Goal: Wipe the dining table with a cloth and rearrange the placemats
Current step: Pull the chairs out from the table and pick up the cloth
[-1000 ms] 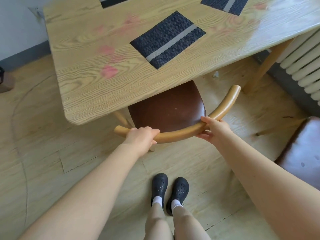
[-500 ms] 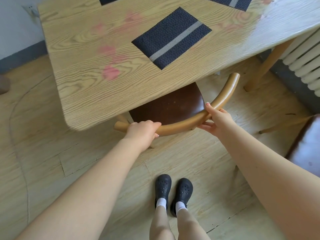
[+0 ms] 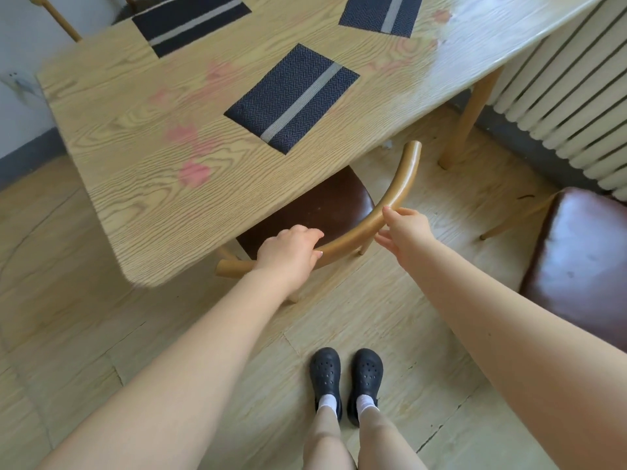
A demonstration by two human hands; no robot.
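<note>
Left hand [image 3: 288, 254] gripped curved tan wooden chair backrest [image 3: 393, 201], right hand [image 3: 403, 232] pinched it; best pushed evenly w/ both, straight under bench's [image 3: 135, 137] near edge.

Count: 1 dining table [image 3: 142, 184], 3 placemats on it – near [image 3: 291, 96], far left [image 3: 190, 20], far right [image 3: 381, 13]. Chairs: 3 – tucked chair [image 3: 390, 212], second chair [image 3: 583, 252] at right, third [image 3: 57, 15] partly visible far left. 2 hands – left [image 3: 288, 252], right [image 3: 403, 232]; 2 shoes [image 3: 346, 378]; 1 radiator [image 3: 570, 89].
</note>
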